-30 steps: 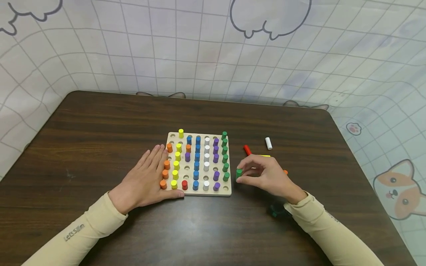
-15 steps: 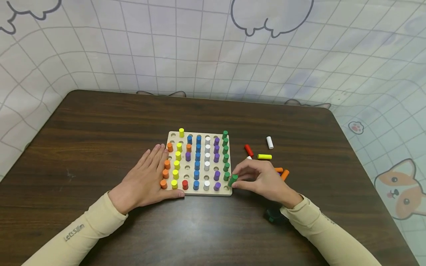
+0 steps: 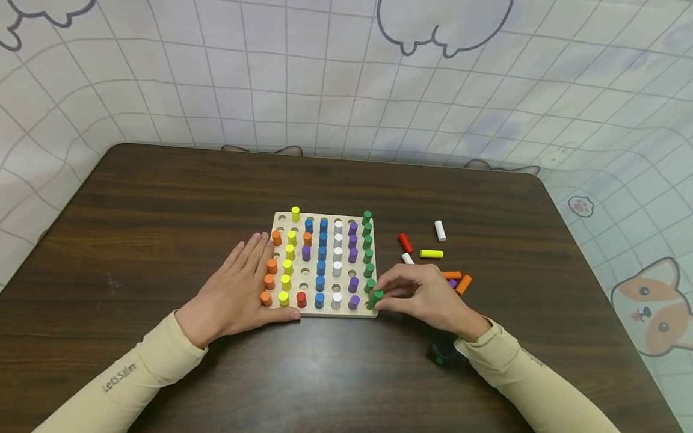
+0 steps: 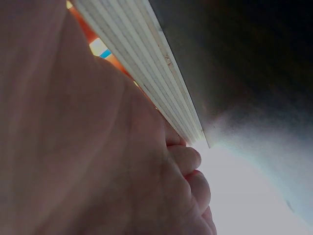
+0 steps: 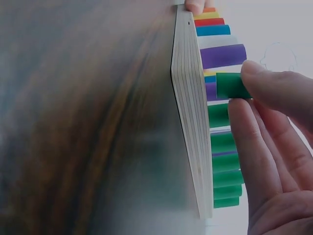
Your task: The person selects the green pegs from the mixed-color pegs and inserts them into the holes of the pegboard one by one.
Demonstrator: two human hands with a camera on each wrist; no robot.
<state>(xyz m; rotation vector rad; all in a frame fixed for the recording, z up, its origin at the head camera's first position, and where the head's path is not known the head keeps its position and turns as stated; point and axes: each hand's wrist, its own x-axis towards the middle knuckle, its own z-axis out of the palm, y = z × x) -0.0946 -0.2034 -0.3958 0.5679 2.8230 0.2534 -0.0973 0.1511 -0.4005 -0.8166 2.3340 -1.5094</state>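
Note:
A wooden pegboard (image 3: 325, 311) lies on the dark table, with upright pegs in orange, yellow, blue, white, purple and green columns and one red peg (image 3: 301, 299) in the near row. My left hand (image 3: 238, 288) lies flat along the board's left edge, fingers straight, thumb along the near edge. My right hand (image 3: 428, 294) pinches a green peg (image 3: 376, 297) between thumb and fingertips over the near right corner hole. In the right wrist view that green peg (image 5: 230, 85) stands slightly higher than the green pegs (image 5: 222, 142) seated behind it.
Right of the board lie loose pegs: a red peg (image 3: 405, 243), a yellow peg (image 3: 431, 254), white pegs (image 3: 440, 231), orange pegs (image 3: 462, 284) and a purple one partly behind the right hand. A dark object (image 3: 444, 353) shows beside the right wrist. A patterned sheet stands behind the table.
My right hand has moved left with the green peg, from beside the board to over its near right corner. The left hand has stayed in place.

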